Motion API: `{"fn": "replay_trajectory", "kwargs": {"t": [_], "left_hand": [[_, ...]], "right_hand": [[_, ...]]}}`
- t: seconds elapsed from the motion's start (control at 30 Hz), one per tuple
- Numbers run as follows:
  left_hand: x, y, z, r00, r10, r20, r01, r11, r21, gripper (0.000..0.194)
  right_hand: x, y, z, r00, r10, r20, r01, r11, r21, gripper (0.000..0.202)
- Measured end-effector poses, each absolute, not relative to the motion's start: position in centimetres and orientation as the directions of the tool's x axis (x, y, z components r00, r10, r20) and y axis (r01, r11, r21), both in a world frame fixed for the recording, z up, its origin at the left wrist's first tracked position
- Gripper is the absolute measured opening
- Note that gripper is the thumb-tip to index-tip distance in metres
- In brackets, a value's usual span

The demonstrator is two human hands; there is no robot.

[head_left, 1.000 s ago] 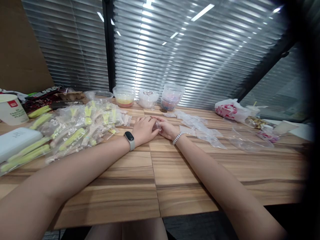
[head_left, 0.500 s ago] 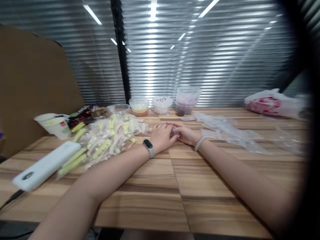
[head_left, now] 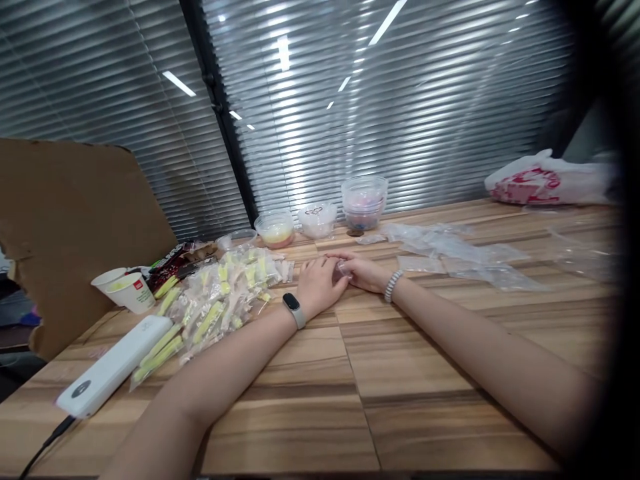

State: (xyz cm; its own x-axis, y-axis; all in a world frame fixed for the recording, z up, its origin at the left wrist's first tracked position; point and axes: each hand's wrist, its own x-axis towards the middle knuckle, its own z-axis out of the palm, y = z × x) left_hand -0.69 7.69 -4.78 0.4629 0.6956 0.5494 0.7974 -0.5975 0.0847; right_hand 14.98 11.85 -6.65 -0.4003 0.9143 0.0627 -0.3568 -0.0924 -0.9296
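Bench (head_left: 320,400): bare wood nearest, both forearms laid across it.
Charger (head_left: 116,365): one white block, near left.
Left hand (head_left: 315,283): grip curled on small clear bag (head_left: 345,269).
Right hand (head_left: 363,272): grip pinching same bag from the right.
Bag: between both hands, equally near; long axis unclear.
Filled packets (head_left: 223,293): a heap, left of hands.
Empty bags (head_left: 450,257): several, right.
Tubs (head_left: 364,200): about four, far edge.

No legible wording anywhere, small red logo patch on the white paper cup (head_left: 131,291) far left of the grip, red print on the white plastic bag (head_left: 543,181) far right, both unreadable
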Motion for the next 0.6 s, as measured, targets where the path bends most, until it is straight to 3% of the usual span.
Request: {"fn": "replay_trajectory", "kwargs": {"t": [0.23, 0.6], "left_hand": [[-0.85, 7.84, -4.88, 0.463, 0.686, 0.562, 0.803, -0.593, 0.062, 0.035], [-0.71, 7.63, -4.70, 0.456, 0.690, 0.562, 0.818, -0.574, 0.041, 0.031]], "right_hand": [[14.87, 11.82, -6.62, -0.437, 0.891, 0.125, -0.379, -0.056, -0.923, 0.049], [15.08, 11.98, -6.64, -0.421, 0.903, 0.086, -0.408, -0.104, -0.907, 0.053]]}}
